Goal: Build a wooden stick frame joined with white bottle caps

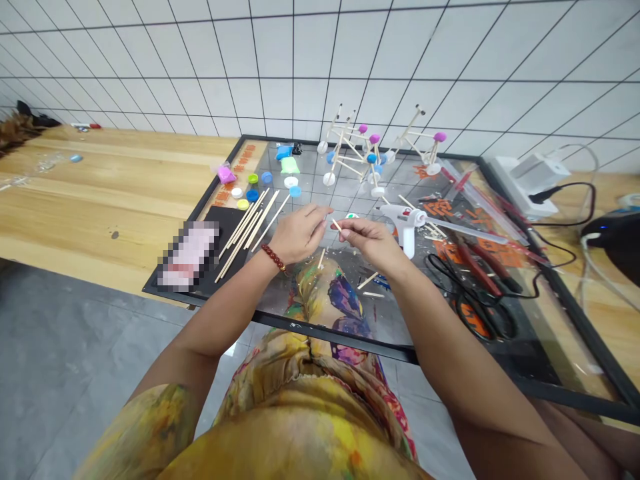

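While right hand (373, 243) pinches short stick (337, 225), left hand (298, 233) hovers half-curled, contents can't tell | step: likely stick handling | next: calls for steady fingertip pinch

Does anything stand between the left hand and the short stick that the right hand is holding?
Nothing visible does. The short stick points from the right hand toward the left hand, and no other thing shows between them.
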`<state>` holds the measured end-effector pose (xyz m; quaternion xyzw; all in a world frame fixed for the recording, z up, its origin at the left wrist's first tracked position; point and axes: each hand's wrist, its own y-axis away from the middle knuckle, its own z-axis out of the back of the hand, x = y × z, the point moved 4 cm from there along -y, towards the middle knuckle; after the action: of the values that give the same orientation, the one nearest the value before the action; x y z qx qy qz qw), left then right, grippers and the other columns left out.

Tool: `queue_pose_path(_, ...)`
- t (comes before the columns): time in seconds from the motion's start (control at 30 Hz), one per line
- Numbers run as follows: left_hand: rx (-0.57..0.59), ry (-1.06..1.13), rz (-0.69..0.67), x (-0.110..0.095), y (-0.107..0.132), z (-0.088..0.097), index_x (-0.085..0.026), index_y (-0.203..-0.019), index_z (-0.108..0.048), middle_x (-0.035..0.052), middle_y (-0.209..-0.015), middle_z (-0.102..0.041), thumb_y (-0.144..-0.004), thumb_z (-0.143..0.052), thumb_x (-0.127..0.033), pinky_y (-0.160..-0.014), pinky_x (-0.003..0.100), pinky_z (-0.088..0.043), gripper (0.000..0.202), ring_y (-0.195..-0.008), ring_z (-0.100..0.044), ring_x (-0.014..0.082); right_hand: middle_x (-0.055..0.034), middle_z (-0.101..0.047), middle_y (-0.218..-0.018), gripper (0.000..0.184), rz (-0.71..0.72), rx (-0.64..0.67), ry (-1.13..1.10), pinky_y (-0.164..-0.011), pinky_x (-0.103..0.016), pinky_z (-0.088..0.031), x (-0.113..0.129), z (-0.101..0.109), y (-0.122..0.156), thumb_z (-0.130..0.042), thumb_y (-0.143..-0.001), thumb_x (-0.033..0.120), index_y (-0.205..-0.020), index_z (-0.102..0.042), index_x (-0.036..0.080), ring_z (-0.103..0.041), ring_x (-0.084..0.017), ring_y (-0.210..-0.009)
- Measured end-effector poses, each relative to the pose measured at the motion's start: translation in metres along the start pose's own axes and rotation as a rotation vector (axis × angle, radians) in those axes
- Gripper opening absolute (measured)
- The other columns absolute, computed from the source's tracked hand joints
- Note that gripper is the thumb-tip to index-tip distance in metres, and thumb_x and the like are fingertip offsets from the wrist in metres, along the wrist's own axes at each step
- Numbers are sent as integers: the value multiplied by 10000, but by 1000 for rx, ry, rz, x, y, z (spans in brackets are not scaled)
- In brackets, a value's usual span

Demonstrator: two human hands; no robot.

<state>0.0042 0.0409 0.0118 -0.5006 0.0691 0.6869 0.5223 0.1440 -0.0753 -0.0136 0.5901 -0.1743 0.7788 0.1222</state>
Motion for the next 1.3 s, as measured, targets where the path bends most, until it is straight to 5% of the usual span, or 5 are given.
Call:
queue_pose_path(0.53, 154, -279, -119, 10, 1, -11, -230, -729, -672, 76, -795, -635, -861, -640, -267, -833, 383, -458, 140, -801, -578, 241, 5, -611, -668, 359, -50, 101, 66, -671, -307, -404, 5, -4, 4, -751, -761, 565, -764, -759, 206, -500, -151, -667)
queue_pose_path(0.77, -37, 111, 18, 1, 4, -14, -248, -695, -734, 45, -696, -650, -887, -638, -259, -739, 338, -482, 215, -675, -547, 180, 4, -601, -658, 385, -41, 127, -135, -686, -319, -426, 9, -3, 4, -820, -715, 597, -753, -742, 222, -515, -152, -659)
queue_pose_path(0.93, -230, 577, 370, 13, 2, -16, -253, -751, -772, 19, -748, -710, -767, -831, -236, -774, 338, -542, 63, -743, -639, 172, 12, -577, -630, 448, -74, 123, -254, -636, -302, -418, 9, -1, 4, -842, -699, 657, -752, -736, 225, -501, -136, -623)
queue_pose_path(1.03, -183, 726, 479, 19, 2, -22, -229, -761, -769, 10, -748, -727, -709, -899, -203, -776, 344, -564, 143, -734, -665, 160, 15, -575, -627, 456, -73, 125, -256, -624, -292, -421, 9, -1, 4, -845, -704, 663, -746, -727, 225, -492, -125, -611)
queue_pose_path(1.3, -40, 459, 141, 18, 1, -20, -209, -753, -766, 51, -738, -737, -807, -840, -269, -654, 351, -551, 110, -685, -664, 181, 5, -618, -653, 446, -141, 174, -224, -634, -291, -440, 5, -4, 6, -860, -693, 628, -778, -734, 209, -518, -130, -632)
